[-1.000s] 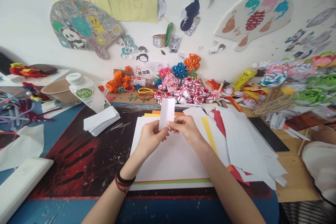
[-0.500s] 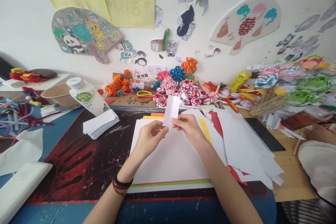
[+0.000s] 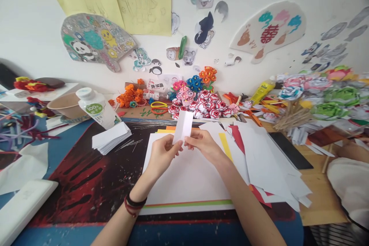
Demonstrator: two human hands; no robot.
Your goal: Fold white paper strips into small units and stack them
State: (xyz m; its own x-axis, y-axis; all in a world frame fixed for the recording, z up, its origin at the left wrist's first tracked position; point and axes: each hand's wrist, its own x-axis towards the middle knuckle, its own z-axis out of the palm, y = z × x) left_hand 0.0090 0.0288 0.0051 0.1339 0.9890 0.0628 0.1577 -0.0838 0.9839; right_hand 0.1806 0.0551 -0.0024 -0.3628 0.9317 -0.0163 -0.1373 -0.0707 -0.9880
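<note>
A small white strip of paper (image 3: 183, 125), with a lengthwise crease, stands upright between my two hands. My left hand (image 3: 164, 152) pinches its lower left edge between thumb and fingers. On the lower right edge my right hand (image 3: 201, 144) grips it the same way, thumb in front. Both hands are above a stack of large white sheets (image 3: 187, 180), whose coloured edges show green, orange and yellow. To the left lies a pile of cut white paper slips (image 3: 112, 136), beside several thin wires (image 3: 129, 145).
A white bottle (image 3: 98, 107) stands at the back left. Red-and-white paper flowers (image 3: 207, 103) line the wall behind my hands. Loose white sheets (image 3: 268, 157) and a black flat object (image 3: 291, 150) lie to the right. A long white object (image 3: 27, 207) is at the near left.
The paper strip has come slightly down and left, and its crease faces me more openly. My left hand now pinches its edge; before, its fingertips were near the bottom.
</note>
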